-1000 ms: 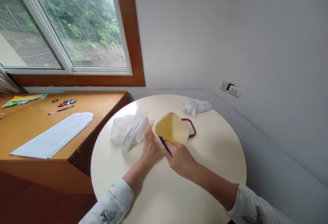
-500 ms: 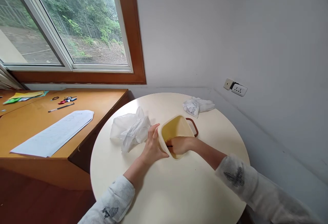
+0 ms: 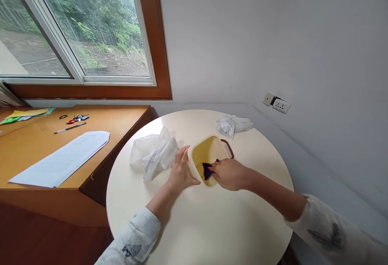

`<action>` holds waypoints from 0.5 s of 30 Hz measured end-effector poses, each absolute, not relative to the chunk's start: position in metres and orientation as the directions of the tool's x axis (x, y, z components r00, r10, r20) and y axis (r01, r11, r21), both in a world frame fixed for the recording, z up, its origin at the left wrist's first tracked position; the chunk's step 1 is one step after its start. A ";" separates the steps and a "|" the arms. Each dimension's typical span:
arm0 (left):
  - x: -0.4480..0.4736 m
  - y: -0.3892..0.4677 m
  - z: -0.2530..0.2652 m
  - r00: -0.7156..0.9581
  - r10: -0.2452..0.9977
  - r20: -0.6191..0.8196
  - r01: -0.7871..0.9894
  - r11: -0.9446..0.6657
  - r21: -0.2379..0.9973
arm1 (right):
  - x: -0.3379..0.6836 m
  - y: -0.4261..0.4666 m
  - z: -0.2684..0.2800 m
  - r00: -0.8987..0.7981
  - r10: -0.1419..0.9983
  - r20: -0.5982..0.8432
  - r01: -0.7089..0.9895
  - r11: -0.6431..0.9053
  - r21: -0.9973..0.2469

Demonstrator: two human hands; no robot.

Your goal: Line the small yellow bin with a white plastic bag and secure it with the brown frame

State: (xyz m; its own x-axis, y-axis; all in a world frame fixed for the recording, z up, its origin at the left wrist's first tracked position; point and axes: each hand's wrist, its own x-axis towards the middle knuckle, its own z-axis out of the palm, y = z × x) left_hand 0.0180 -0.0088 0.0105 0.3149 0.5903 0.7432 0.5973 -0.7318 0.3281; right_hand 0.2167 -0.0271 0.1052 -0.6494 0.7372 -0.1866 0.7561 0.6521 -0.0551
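Observation:
A cream-coloured bin [image 3: 214, 146] with a yellowish inside and a brown handle lies tilted on the round table, its mouth facing me. My left hand [image 3: 181, 171] grips the rim on its left side, thumb below and fingers above. At the mouth, my right hand [image 3: 230, 174] is closed on a dark purple cloth [image 3: 207, 171], which hangs from the fingers inside the opening. Part of the cloth is hidden behind the fingers. Left of the bin rests a crumpled clear plastic bag [image 3: 159, 152], close to my left hand.
A knotted plastic bag with white paper scraps [image 3: 232, 125] lies at the table's [image 3: 194, 224] back right. On the wooden desk [image 3: 121, 119] to the left are printed sheets [image 3: 65, 158], a pen [image 3: 70, 128] and keys [image 3: 79, 118]. A wall socket [image 3: 281, 105] is at right.
My right hand has drawn back to the right, out of the bin's depth, and the purple cloth now shows in its fingers. My left hand and the bin stay nearly still.

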 end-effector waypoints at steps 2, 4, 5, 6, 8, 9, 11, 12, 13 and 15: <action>0.016 -0.008 0.012 0.301 0.616 0.728 0.572 -0.728 0.379 | 0.229 -0.046 0.112 -0.728 0.684 -0.035 0.675 0.707 -0.212; 0.014 -0.007 0.014 0.283 0.649 0.706 0.545 -0.715 0.438 | 0.236 -0.061 0.113 -0.755 0.646 0.108 0.591 0.743 -0.312; 0.013 -0.007 0.016 0.280 0.666 0.692 0.534 -0.707 0.464 | 0.237 -0.066 0.111 -0.754 0.636 0.166 0.567 0.757 -0.325; 0.012 -0.006 0.017 0.280 0.682 0.675 0.526 -0.698 0.487 | 0.237 -0.068 0.107 -0.752 0.623 0.214 0.551 0.773 -0.315; 0.011 -0.007 0.020 0.284 0.706 0.648 0.511 -0.684 0.521 | 0.238 -0.064 0.095 -0.762 0.582 0.282 0.532 0.812 -0.239; 0.010 -0.008 0.021 0.289 0.714 0.637 0.503 -0.680 0.533 | 0.238 -0.060 0.089 -0.771 0.560 0.305 0.526 0.829 -0.190; 0.010 -0.011 0.022 0.298 0.728 0.617 0.494 -0.671 0.553 | 0.239 -0.048 0.075 -0.779 0.526 0.341 0.525 0.845 -0.105; 0.011 -0.013 0.022 0.302 0.736 0.606 0.496 -0.664 0.560 | 0.239 -0.043 0.069 -0.776 0.519 0.358 0.530 0.845 -0.074; 0.012 -0.015 0.021 0.298 0.742 0.600 0.504 -0.656 0.561 | 0.238 -0.039 0.064 -0.771 0.514 0.377 0.537 0.842 -0.050; 0.017 -0.021 0.019 0.276 0.734 0.620 0.534 -0.654 0.536 | 0.231 -0.037 0.058 -0.759 0.512 0.403 0.552 0.834 -0.019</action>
State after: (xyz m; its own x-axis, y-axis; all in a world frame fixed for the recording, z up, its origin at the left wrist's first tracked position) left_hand 0.0175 -0.0213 0.0191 0.2757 0.7342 0.6204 0.5344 -0.6536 0.5360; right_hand 0.2307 -0.0367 0.0579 -0.7590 0.5115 0.4027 0.5519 0.8337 -0.0187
